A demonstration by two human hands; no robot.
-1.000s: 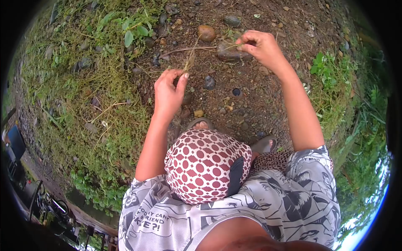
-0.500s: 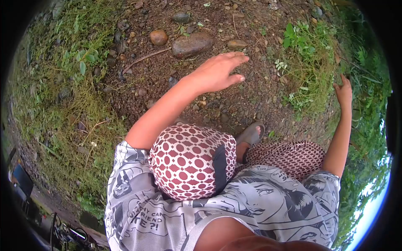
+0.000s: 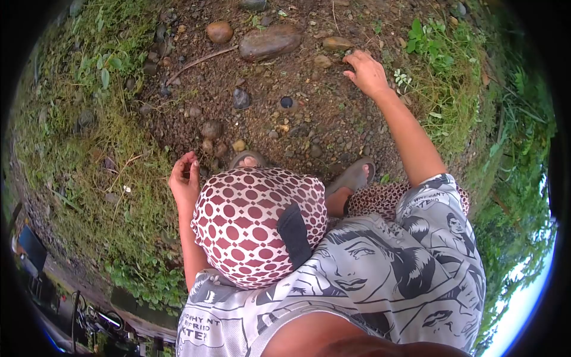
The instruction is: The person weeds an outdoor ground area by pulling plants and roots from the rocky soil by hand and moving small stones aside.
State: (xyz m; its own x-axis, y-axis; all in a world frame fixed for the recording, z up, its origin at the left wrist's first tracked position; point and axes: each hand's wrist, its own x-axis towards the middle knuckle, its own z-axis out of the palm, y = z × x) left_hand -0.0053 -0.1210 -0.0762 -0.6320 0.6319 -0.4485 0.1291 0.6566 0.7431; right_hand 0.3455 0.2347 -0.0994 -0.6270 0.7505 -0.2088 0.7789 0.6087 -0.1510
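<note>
Diffuse daylight is spread over the ground (image 3: 333,140); moderate brightness is noted, with soft shading between the stones. The left hand (image 3: 184,177) and right hand (image 3: 367,72) are evenly lit. A dull sheen is returned by the large stone (image 3: 270,43) near the ground's far edge. Beyond its right edge, foliage (image 3: 520,113) is smeared and the sky (image 3: 526,309) is blown out. Ground edges are bowed by fisheye distortion; the surround is blackened by vignetting.
</note>
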